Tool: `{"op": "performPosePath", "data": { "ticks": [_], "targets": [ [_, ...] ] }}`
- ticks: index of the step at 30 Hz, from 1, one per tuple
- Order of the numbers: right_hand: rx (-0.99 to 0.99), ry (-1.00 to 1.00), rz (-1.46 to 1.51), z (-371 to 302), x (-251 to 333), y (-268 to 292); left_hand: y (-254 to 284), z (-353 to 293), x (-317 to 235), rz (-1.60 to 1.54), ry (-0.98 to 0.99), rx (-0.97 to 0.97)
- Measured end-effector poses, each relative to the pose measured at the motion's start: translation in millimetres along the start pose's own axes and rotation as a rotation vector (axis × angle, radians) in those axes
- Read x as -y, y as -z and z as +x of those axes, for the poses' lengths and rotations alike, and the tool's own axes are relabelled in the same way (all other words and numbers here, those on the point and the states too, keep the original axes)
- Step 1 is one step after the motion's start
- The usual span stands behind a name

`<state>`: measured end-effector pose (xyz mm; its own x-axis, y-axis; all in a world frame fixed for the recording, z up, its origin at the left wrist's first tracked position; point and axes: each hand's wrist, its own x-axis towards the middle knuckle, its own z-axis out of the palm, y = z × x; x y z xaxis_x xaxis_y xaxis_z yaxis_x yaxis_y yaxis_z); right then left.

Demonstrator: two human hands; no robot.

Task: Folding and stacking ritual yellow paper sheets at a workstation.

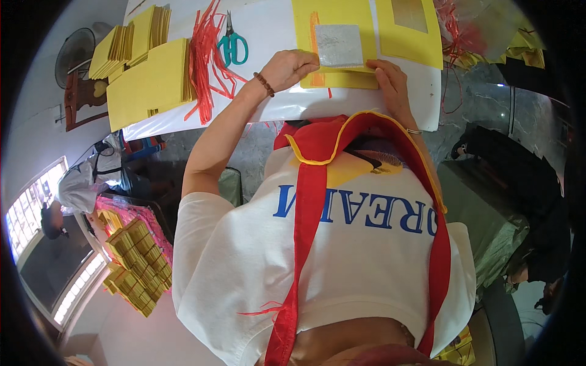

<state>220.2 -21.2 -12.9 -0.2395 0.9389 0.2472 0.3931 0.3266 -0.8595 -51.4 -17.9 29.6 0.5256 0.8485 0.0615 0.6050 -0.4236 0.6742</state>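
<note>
A yellow paper sheet [368, 79] with a silver square [339, 46] and an orange stripe [315, 27] lies before me on the white table. Its near part is bent up into a fold below the square. My left hand [289, 69], with a beaded bracelet at the wrist, is closed and pinches the fold's left end. At the other end, my right hand [392, 84] grips the paper's edge between thumb and fingers. Another yellow sheet [400, 49] with a dull square lies just to the right. Teal-handled scissors [233, 47] rest left of my left hand.
Red plastic strips [206, 61] lie beside stacks of folded yellow paper [149, 79] at the table's left. A fan [74, 56] stands beyond. Bundled yellow paper [137, 262] is piled at lower left, near another person [91, 183]. Someone in black [513, 183] is at right.
</note>
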Motion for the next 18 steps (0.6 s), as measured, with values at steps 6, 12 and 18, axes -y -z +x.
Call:
{"op": "performPosePath", "data": {
  "ticks": [6,12,18],
  "targets": [
    [0.021,-0.055,-0.092,-2.3,0.1,-2.1,3.7,3.8,5.3,-0.022,0.02,0.094],
    [0.015,-0.079,-0.07,-0.1,3.5,-1.9,8.0,7.7,0.7,-0.04,0.122,0.133],
    [0.041,-0.03,-0.055,1.1,3.1,-2.1,6.4,7.2,7.4,-0.141,0.154,0.163]
  ]
}}
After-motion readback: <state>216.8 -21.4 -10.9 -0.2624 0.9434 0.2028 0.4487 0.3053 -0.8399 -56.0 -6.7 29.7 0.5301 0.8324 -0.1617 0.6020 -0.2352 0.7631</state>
